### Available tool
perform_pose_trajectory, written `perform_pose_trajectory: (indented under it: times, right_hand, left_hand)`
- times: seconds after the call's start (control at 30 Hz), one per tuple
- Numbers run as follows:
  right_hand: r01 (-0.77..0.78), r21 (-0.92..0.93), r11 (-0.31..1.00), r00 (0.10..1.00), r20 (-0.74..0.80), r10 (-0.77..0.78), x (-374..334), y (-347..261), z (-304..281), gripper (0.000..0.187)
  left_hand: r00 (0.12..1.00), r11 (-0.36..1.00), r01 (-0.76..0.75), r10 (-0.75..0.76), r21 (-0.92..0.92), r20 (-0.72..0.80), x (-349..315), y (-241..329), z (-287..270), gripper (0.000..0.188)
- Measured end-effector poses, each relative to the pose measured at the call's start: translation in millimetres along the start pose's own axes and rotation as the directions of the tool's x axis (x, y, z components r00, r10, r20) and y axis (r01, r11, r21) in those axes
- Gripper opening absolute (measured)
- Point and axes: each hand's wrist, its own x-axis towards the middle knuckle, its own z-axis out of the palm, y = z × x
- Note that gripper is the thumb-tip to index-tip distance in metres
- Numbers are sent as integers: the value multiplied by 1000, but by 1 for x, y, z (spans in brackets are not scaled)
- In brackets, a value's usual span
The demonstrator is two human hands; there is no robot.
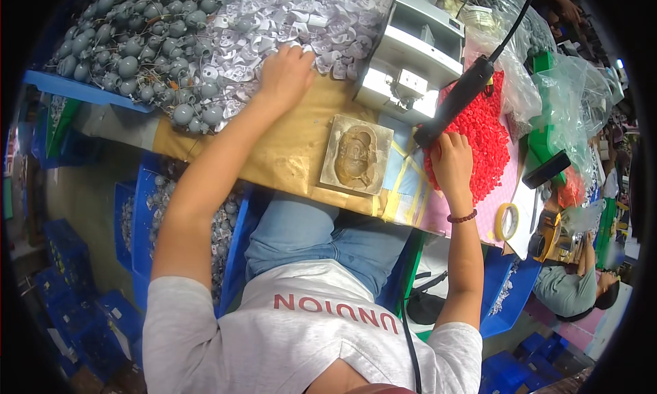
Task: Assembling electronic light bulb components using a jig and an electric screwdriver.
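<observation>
The left hand (287,73) is rested, fingers curled, at the near edge of a heap of small white plastic pieces (294,17); whether one is gripped cannot be told. The right hand (453,162) is placed, fingers bent, at the left edge of a mound of tiny bright-red plastic parts (487,141) (its grip, too, is hidden). Between the hands, nearer the body, a squarish grey block with a rounded hollow (356,154) is set on the brown-covered table (274,164). Left of the white pieces, round grey wired parts (128,66) are piled.
</observation>
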Motion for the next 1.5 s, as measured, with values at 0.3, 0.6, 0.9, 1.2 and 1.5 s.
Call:
perform_pose_trajectory:
  times: [0.3,0.6,0.9,1.2,1.5]
  right_hand:
    - [-37,145,989,998,53,30,0,9,1,15]
    - [8,58,998,998,54,-11,5,5,1,10]
    - [-27,148,989,1000,3,27,6,4,-2,13]
    - [-174,432,885,973,-62,222,-5,14,-9,17]
    - [-232,523,820,957,-27,288,-5,22,-19,16]
  left_hand:
    - [994,984,72,-57,-164,95,-22,0,-15,23]
    - [966,943,153,-80,-294,246,-63,8,-38,21]
    - [986,740,137,-41,-659,159,-56,71,-55,21]
    - [974,871,-176,221,-459,45,-73,111,-35,25]
    - [994,879,58,-94,-474,-54,-97,38,-86,38]
